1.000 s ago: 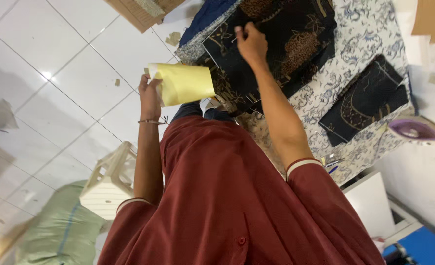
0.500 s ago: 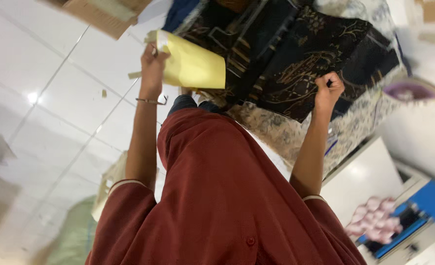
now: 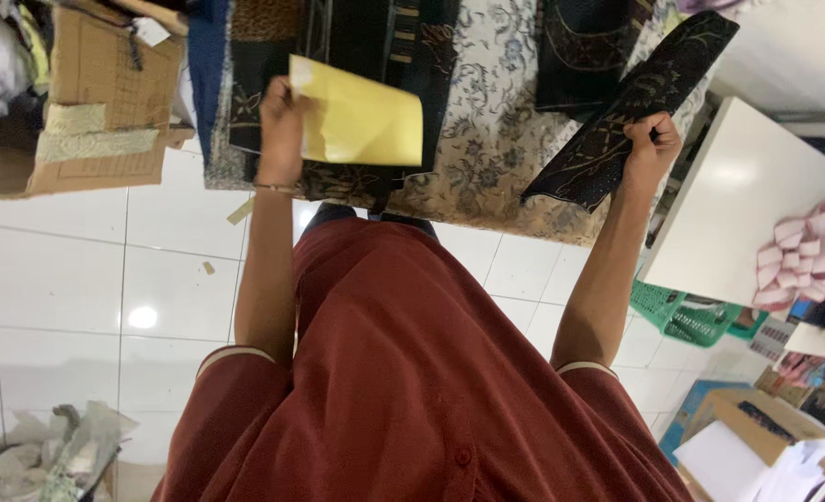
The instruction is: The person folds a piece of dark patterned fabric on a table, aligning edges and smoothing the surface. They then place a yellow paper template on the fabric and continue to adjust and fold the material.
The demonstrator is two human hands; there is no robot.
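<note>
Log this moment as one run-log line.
left hand: holds yellow paper pattern | right hand: grips dark patterned fabric piece | under both: floral-covered table

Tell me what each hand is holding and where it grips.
The left hand holds a yellow paper sheet by its left edge; the right hand holds a dark patterned fabric piece along its right edge.

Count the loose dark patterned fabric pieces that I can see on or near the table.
3, possibly more hidden. One dark patterned fabric piece is held in the right hand; one lies on the floral-covered table; one lies behind the left hand's yellow paper.
</note>
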